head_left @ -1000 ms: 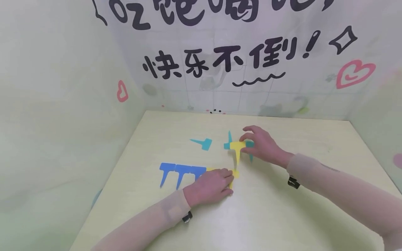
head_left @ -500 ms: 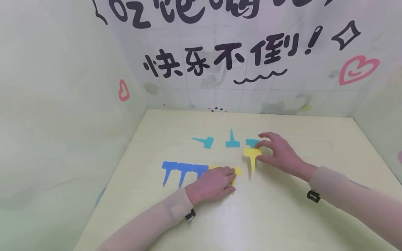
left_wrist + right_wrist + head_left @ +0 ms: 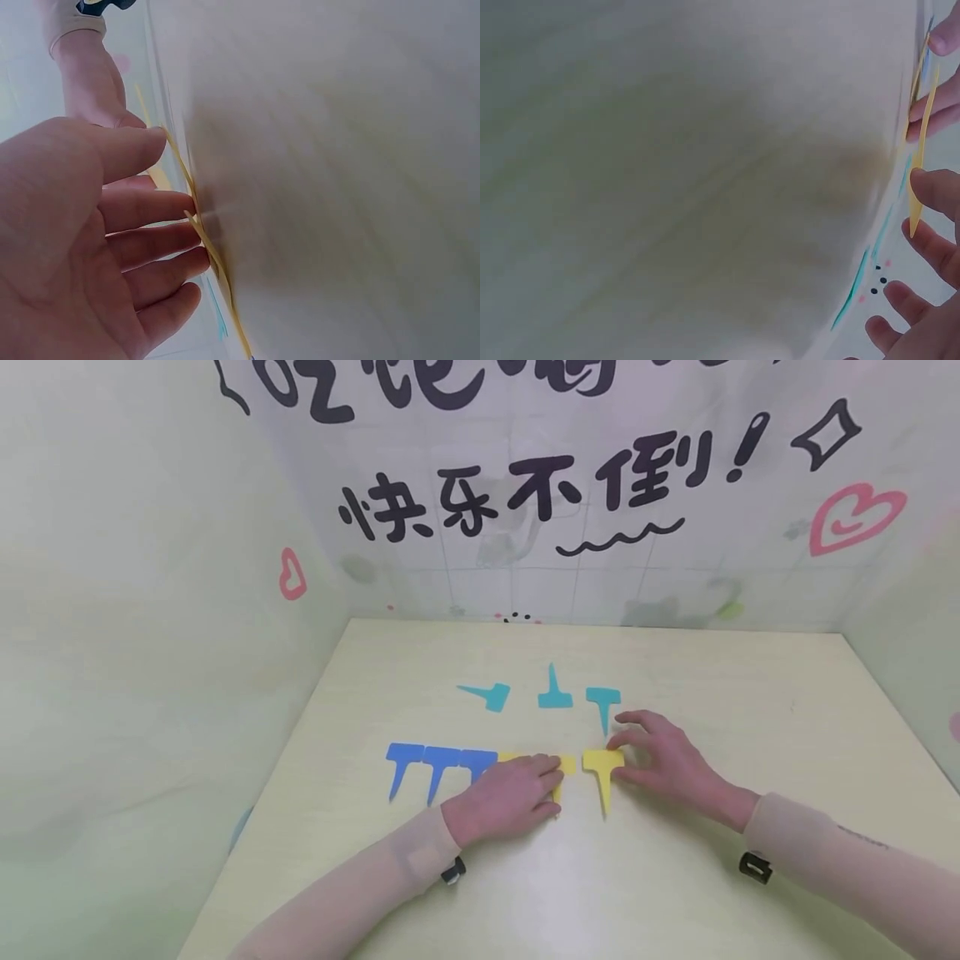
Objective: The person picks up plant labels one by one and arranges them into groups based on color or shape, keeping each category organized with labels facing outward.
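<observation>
T-shaped plant labels lie on the table. My left hand (image 3: 502,797) rests its fingers on yellow plant labels (image 3: 568,766), partly hiding them, at the right end of a row. Three blue plant labels (image 3: 405,753) form the row's left part, stems toward me. Between thumb and fingertips, my right hand (image 3: 675,768) pinches another yellow plant label (image 3: 602,762) by the right end of its head, a small gap away from the row. In the right wrist view this yellow label (image 3: 924,142) is edge-on, and whether it touches the table is hard to tell.
Three teal plant labels lie farther back: one sideways (image 3: 497,697), one stem-away (image 3: 555,700), one stem-toward-me (image 3: 603,697) close to my right hand. The pale table (image 3: 570,893) is enclosed by a printed back sheet (image 3: 420,593) and side sheets.
My right hand has carried the yellow plant label from above the teal ones rightward, then toward me, level with the row. The left hand has stayed on the row.
</observation>
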A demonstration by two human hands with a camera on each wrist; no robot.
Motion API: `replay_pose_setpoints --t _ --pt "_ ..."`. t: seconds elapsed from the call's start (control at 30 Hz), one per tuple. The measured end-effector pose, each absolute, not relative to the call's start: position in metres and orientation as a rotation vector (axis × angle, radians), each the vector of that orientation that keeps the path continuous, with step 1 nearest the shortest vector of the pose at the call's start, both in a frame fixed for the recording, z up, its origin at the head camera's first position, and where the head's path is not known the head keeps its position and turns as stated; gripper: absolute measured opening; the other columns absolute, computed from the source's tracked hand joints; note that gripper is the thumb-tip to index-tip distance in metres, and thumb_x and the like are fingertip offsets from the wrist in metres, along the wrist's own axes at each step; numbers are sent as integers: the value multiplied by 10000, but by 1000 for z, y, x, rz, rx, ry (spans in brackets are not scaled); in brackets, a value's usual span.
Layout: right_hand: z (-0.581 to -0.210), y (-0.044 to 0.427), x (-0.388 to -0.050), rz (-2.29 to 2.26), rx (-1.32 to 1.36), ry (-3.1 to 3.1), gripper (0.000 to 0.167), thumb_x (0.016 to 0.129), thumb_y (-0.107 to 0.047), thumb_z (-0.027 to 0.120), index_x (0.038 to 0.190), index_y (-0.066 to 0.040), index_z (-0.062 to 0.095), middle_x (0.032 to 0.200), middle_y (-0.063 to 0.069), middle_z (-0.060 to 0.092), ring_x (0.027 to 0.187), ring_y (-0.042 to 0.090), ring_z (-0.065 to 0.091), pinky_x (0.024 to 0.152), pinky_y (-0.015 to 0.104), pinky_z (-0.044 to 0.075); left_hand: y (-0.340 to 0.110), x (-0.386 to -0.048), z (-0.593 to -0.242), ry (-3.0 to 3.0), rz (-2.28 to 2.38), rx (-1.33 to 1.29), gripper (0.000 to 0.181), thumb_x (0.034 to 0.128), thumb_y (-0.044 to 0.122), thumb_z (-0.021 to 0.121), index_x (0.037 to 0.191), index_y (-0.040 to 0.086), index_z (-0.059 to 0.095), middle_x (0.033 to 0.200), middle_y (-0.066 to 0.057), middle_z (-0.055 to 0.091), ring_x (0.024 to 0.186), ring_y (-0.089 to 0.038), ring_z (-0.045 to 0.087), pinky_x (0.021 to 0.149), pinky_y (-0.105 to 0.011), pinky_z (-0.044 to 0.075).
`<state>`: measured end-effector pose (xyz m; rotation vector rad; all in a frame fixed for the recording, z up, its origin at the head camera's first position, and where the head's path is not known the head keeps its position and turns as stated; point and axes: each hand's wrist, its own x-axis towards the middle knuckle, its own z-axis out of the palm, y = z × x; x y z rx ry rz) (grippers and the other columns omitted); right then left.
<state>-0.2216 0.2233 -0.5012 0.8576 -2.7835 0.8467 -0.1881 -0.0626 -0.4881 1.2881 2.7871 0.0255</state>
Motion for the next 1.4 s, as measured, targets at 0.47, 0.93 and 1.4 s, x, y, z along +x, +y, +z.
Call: replay_pose_setpoints --t 0.47,0.93,1.4 --pt "-510 212 -219 676 916 -2764 256 780 -232 881 1003 -205 757 1339 144 584 1248 378 519 1021 616 414 -64 -189 -486 2772 42 1280 489 1035 399 546 1411 89 584 1492 -83 508 1364 -214 486 1110 -324 405" --pt "-511 211 -218 715 923 -2783 244 812 -265 854 1031 -223 754 1355 131 575 1270 357 495 1023 622 408 -65 -191 -488 2769 35 1294 480 1043 400 527 1415 102 583 1495 -74 510 1372 -207 478 1123 -321 388" --pt "-473 222 -257 797 769 -2858 421 873 -283 804 1228 -87 693 1328 162 563 1214 401 507 941 645 441 -52 -194 -471 2818 119 1321 477 1037 403 543 1420 121 580 1502 -62 499 1362 -202 487 1115 -320 399"
